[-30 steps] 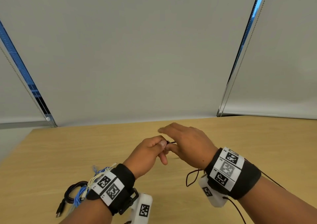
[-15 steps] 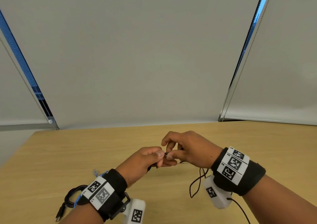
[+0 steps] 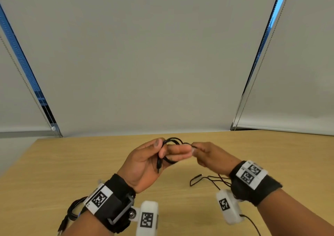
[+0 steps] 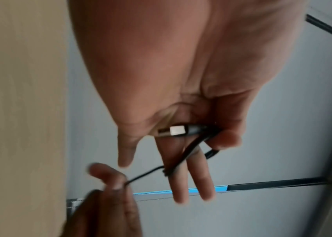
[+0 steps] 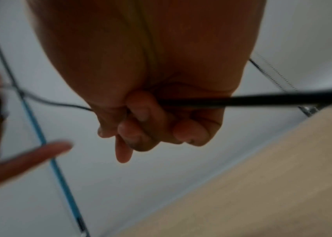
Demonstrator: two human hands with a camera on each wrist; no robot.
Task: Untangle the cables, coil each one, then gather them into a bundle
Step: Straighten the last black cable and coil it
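A thin black cable [image 3: 173, 139] is looped round the straight fingers of my left hand [image 3: 159, 150], held palm-up above the table. In the left wrist view its thumb presses the cable's USB plug [image 4: 176, 130] against the fingers. My right hand [image 3: 196, 150] is just right of it and pinches the same cable's free run [image 4: 140, 176] between thumb and curled fingers [image 5: 140, 112]. From there the cable trails off to the right [image 5: 242, 100]. Another thin black cable [image 3: 204, 178] lies loose on the table under my right wrist.
A coiled black cable with a USB plug [image 3: 71, 211] lies at the near left, partly hidden by my left wrist. The wooden table [image 3: 72, 163] ends at grey window blinds [image 3: 162, 64] behind. A camera lead [image 3: 253, 225] hangs from my right wrist.
My left hand has turned palm-up and lifted, so the cable loops on its fingers now show. My right hand has drawn a little to the right, still pinching the cable.
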